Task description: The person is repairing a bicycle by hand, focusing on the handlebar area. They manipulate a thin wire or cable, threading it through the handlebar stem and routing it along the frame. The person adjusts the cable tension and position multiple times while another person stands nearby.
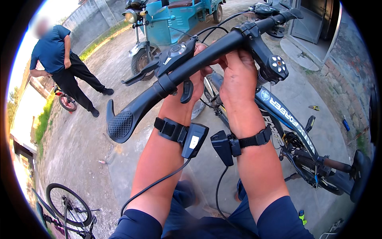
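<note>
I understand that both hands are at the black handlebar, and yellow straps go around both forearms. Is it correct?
Not yellow: the straps around both forearms are black, as the head view shows. The left hand and right hand are indeed at the black handlebar.

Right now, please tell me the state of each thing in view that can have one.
Handlebar: joined to the stem, slanting across the view
Left hand: partly hidden behind the handlebar, hold unclear
Right hand: behind the handlebar, hold unclear
Brake lever: no finger on it
Wrist straps: fastened
Blue cargo vehicle: standing on its wheels
Door: appears open
Yellow-handled tool: lying flat
</note>
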Tool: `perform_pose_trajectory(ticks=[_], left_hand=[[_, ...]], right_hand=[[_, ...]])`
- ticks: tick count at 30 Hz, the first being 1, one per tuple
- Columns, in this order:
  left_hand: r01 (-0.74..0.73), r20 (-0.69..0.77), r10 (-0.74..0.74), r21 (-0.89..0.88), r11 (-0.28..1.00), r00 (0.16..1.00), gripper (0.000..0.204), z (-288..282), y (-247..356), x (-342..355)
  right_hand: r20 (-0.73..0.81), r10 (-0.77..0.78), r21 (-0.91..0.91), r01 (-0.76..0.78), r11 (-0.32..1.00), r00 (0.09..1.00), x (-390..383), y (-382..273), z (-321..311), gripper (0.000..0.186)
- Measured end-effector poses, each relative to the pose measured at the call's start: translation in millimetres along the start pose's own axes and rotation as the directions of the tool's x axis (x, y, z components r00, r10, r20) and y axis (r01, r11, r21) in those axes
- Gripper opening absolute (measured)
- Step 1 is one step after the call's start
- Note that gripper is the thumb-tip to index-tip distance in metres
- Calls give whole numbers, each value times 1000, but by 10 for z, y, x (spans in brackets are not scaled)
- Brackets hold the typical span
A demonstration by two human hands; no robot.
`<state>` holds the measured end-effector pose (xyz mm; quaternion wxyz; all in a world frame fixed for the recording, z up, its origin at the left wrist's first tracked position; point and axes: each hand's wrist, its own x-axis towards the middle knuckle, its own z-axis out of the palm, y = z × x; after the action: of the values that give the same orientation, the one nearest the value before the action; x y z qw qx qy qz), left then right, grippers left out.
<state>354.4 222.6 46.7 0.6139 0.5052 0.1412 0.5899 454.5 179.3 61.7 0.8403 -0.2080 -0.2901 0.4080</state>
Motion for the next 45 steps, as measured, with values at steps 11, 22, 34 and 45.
perform_pose_trajectory(ticks=[11,22,34,45], left_hand=[[42,-45,-37,115,993,998,24,80,52,33],[38,71,-35,-43,998,997,26,304,77,143],[78,68,-92,189,979,993,37,98,393,-299],[40,-587,75,181,983,806,24,-870,882,-1205]], right_hand=[[-18,-71,-42,70,997,997,49,69,-57,13],[-61,-2,16,3,1000,998,-19,-54,93,13],[125,283,194,-303,933,951,-48,33,178,11],[143,272,653,-297,697,952,-25,276,197,28]])
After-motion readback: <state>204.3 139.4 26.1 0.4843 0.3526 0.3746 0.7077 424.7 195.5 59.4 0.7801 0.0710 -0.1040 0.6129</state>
